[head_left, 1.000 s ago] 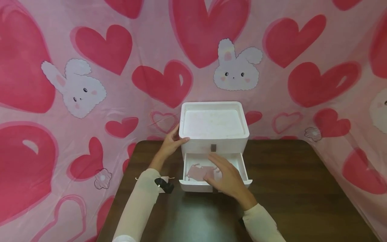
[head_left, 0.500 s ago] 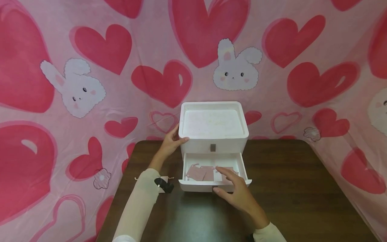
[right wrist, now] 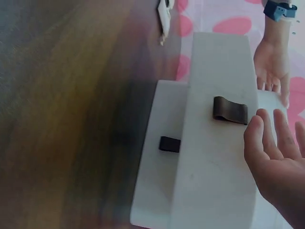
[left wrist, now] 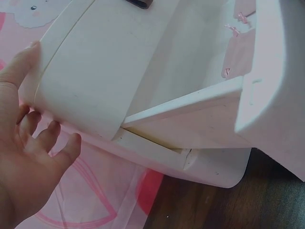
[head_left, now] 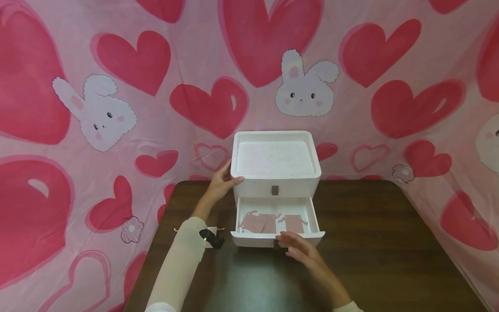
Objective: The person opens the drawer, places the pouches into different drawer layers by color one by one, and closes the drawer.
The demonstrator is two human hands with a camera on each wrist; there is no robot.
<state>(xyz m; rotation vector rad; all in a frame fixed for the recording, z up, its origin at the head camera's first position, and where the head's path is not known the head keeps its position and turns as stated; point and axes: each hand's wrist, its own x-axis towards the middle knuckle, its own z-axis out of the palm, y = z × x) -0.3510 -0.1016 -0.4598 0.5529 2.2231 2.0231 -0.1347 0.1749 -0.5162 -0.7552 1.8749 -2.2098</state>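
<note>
A white drawer unit [head_left: 278, 188] stands at the table's back, with one drawer [head_left: 238, 239] pulled out. Inside it lie pink drawstring pouches [head_left: 294, 224], one on the right and others overlapping on the left. My left hand [head_left: 218, 185] rests at the unit's upper left corner. In the left wrist view its thumb lies on the top front edge, the fingers along the side. My right hand [head_left: 306, 251] hovers at the front of the pulled-out drawer, fingers extended and holding nothing. In the right wrist view, a brown pull tab [right wrist: 231, 110] is close to its fingertips.
A pale drawstring pouch [head_left: 212, 230] lies on the dark wooden table [head_left: 374, 251], partly behind my left forearm and its black wrist device [head_left: 212, 239]. Below the pulled-out drawer, another dark tab [right wrist: 169, 144] shows. A pink heart-and-bunny cloth [head_left: 156, 117] hangs behind.
My right hand has drawn back from over the drawer, down to its front edge, uncovering the pouches. My left hand and the drawer have stayed in place.
</note>
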